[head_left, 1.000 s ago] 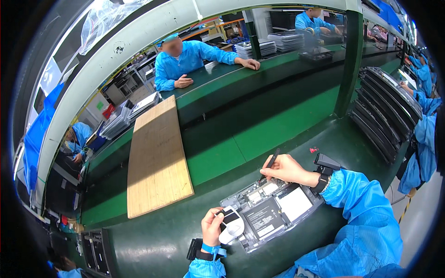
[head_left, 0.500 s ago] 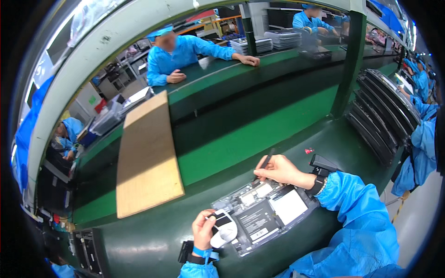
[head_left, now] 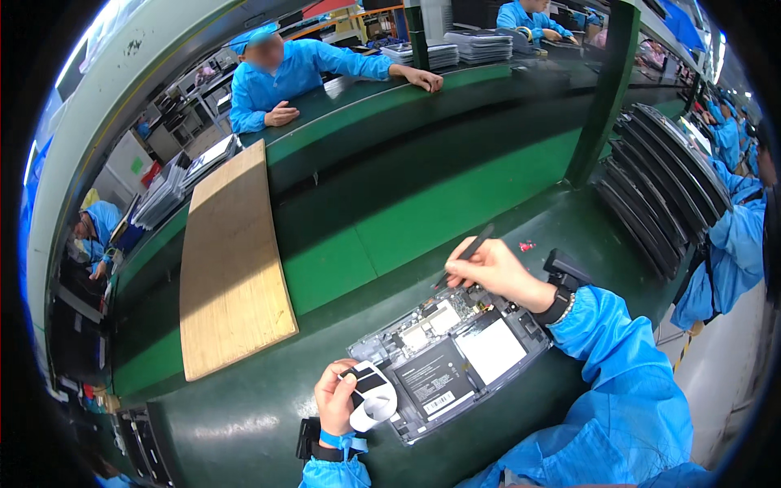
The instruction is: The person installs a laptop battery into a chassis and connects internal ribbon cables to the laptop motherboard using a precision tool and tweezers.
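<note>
An opened laptop base (head_left: 529, 333) lies slanted on the green bench before me, its circuit board (head_left: 431, 324), black battery (head_left: 427, 378) and a white rectangular sheet (head_left: 491, 351) exposed. My left hand (head_left: 332, 400) pinches a curled white strip with black patches (head_left: 376, 405), held over the base's near left corner. In my right hand (head_left: 503, 272) is a slim black pen-like tool (head_left: 480, 241), tilted with its lower end near the board's far edge. Whether the tip touches anything is too small to tell.
A wooden board (head_left: 236, 268) spans the channel at left. Stacked dark laptop panels (head_left: 663, 191) stand at right beside a green post (head_left: 604, 106). A small red item (head_left: 527, 246) lies beyond my right hand. Across the line sits a co-worker in blue (head_left: 281, 77); dark frames (head_left: 146, 443) lie lower left.
The view has shifted, so the scene sits farther left and higher. My right hand has lifted the tool a little off the board's far edge. My left hand keeps the white strip.
</note>
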Demonstrator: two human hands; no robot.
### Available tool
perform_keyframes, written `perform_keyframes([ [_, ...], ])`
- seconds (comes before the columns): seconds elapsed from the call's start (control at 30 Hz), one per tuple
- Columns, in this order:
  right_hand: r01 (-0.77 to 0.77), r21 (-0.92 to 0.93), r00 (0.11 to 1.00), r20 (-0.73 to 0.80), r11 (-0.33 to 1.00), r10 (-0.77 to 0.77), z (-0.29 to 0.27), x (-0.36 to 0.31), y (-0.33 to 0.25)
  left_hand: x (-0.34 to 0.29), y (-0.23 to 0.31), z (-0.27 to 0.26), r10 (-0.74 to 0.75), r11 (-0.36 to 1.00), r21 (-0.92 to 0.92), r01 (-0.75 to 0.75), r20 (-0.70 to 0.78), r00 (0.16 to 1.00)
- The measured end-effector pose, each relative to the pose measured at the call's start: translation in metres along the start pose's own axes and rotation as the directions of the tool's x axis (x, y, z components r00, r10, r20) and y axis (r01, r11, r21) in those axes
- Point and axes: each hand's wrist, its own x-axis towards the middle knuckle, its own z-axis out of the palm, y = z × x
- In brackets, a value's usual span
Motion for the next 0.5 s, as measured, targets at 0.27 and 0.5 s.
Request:
perform_keyframes([
  [0.27,0.014,-0.132,0.915,-0.399,0.991,-0.066,-0.125,-0.03,0.029,-0.003,-0.003,-0.007,0.011,1.0,-0.002,-0.011,-0.028,1.0],
  [0.5,-0.092,-0.18,0.921,-0.389,0.979,0.015,-0.137,-0.033,0.036,0.001,-0.001,-0.003,-0.012,0.999,-0.047,0.011,-0.023,1.0],
])
